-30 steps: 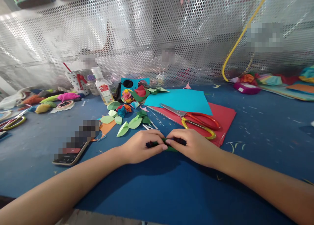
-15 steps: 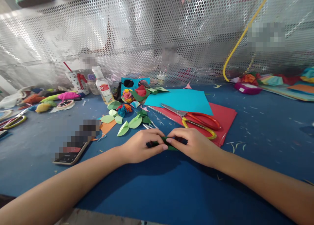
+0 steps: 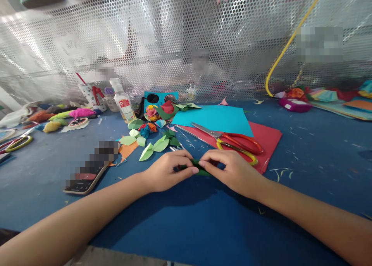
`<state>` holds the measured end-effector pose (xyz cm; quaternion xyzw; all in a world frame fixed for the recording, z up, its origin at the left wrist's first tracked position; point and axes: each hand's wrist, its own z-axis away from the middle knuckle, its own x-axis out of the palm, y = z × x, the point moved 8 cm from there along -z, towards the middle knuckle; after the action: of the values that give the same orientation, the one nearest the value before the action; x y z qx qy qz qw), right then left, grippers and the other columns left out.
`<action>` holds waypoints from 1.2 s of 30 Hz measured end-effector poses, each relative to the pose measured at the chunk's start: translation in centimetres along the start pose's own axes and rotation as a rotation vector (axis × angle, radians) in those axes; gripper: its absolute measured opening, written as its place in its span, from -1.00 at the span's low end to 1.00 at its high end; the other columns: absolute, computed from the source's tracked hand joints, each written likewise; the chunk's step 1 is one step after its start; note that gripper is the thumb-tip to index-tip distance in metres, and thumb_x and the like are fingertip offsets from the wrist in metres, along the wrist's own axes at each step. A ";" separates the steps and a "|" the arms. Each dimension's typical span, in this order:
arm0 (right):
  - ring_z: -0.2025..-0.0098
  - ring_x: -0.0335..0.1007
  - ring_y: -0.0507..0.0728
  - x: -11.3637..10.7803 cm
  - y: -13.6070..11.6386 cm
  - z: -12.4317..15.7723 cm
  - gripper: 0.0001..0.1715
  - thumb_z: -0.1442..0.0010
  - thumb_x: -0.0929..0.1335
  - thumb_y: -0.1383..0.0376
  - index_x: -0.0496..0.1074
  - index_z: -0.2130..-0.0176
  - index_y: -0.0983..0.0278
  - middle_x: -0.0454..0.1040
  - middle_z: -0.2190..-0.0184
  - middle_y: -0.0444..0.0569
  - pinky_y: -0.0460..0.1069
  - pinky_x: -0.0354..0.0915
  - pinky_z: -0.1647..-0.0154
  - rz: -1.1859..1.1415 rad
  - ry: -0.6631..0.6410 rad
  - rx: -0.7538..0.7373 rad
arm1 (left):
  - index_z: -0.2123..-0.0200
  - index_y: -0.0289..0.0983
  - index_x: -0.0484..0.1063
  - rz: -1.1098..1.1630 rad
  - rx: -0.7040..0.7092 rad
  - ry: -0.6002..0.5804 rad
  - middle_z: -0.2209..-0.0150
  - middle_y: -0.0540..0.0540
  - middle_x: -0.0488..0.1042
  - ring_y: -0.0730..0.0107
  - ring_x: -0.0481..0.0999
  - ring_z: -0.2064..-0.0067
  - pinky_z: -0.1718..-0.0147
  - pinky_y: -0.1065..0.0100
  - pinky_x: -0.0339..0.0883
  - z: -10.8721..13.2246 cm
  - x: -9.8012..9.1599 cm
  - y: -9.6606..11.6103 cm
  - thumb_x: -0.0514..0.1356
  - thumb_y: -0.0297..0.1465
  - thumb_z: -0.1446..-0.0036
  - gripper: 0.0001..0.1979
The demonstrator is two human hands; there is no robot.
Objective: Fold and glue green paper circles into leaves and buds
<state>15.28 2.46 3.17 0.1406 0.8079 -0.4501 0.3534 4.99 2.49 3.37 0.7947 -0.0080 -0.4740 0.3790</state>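
Note:
A strip of dark green paper (image 3: 204, 173) is pinched between my two hands, just above the blue tabletop; my fingers hide most of it. My left hand (image 3: 169, 170) closes on its left end, thumb along the near side. Opposite, my right hand (image 3: 229, 168) grips it with thumb and fingertips. Directly behind the right hand lie scissors (image 3: 213, 132) with red and yellow handles, on red paper (image 3: 270, 136) and a turquoise sheet (image 3: 215, 117). Light green paper leaves (image 3: 161, 143) and darker green pieces lie beyond the left hand.
A phone (image 3: 87, 177) lies left of my left hand, by an orange paper piece (image 3: 128, 151). A glue bottle (image 3: 123, 103) and a patterned cup (image 3: 90, 95) stand at the back left. A purple tape measure (image 3: 295, 105) lies at the back right, before the perforated metal panel (image 3: 162, 37).
My right fingers have shifted slightly to the right along the green paper, so a little more of it shows between the hands. The left hand has barely moved.

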 end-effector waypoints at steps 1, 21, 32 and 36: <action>0.40 0.34 0.04 -0.1 -0.1 0.0 -0.78 -0.18 0.22 0.29 0.38 0.44 0.24 0.47 0.42 -0.10 -0.08 0.23 0.40 -0.005 0.011 -0.002 | 0.41 -0.33 0.39 -0.004 0.002 0.000 0.30 -0.13 0.36 0.42 0.36 0.30 0.27 0.39 0.24 0.0 0.0 0.0 0.03 -0.35 -0.16 -0.78; 0.42 0.31 0.03 0.0 0.2 0.1 -0.78 -0.11 0.28 0.15 0.36 0.28 0.23 0.40 0.44 -0.12 -0.11 0.24 0.43 -0.173 -0.003 0.069 | 0.44 -0.35 0.42 0.096 -0.028 0.209 0.46 -0.06 0.41 0.53 0.35 0.45 0.50 0.51 0.23 0.2 -1.2 -0.3 0.17 -0.39 -0.04 -0.88; 0.49 0.12 -0.01 0.9 0.6 0.2 -0.73 -0.09 0.30 0.10 0.28 0.42 0.26 0.15 0.54 -0.20 -0.13 0.14 0.50 -0.314 -0.054 0.147 | 0.37 -0.31 0.40 0.157 -0.090 0.215 0.34 -0.08 0.39 0.48 0.39 0.35 0.46 0.51 0.28 0.2 -1.4 -1.0 0.18 -0.36 -0.02 -0.87; 0.48 0.14 -0.01 0.8 0.6 0.2 -0.74 -0.09 0.30 0.11 0.28 0.41 0.25 0.17 0.53 -0.19 -0.13 0.15 0.49 -0.316 -0.044 0.136 | 0.33 -0.31 0.36 0.241 -0.130 0.214 0.29 -0.09 0.36 0.46 0.39 0.31 0.42 0.47 0.32 0.3 -1.3 -1.4 0.21 -0.35 0.01 -0.82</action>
<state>15.17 2.59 2.18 0.0254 0.7798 -0.5565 0.2857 3.53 3.79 3.46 0.8079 -0.0320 -0.3373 0.4823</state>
